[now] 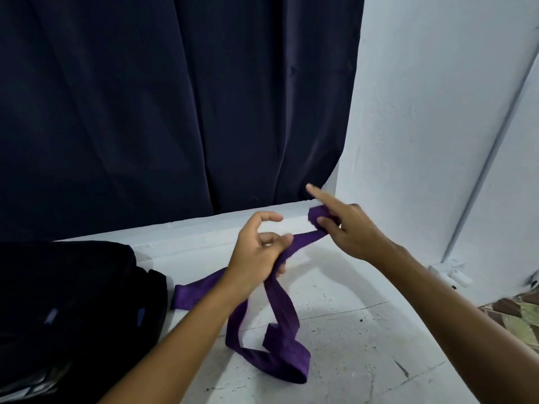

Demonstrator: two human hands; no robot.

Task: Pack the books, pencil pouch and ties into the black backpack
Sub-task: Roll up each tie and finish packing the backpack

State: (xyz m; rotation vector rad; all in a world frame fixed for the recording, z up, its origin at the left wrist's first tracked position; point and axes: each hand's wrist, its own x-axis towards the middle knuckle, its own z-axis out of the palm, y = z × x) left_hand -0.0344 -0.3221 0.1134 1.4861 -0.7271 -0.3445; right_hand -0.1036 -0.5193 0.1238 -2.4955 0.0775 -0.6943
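Purple tie (280, 325) droops looped on white floor beside black backpack (73, 298).

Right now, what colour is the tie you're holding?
Purple. The tie is plain dark purple, seen in the head view, held by both hands.

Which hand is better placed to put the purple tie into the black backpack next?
Left, probably. The left hand grips the purple tie mid-length and is nearer the black backpack; the right hand pinches the tie's far end.
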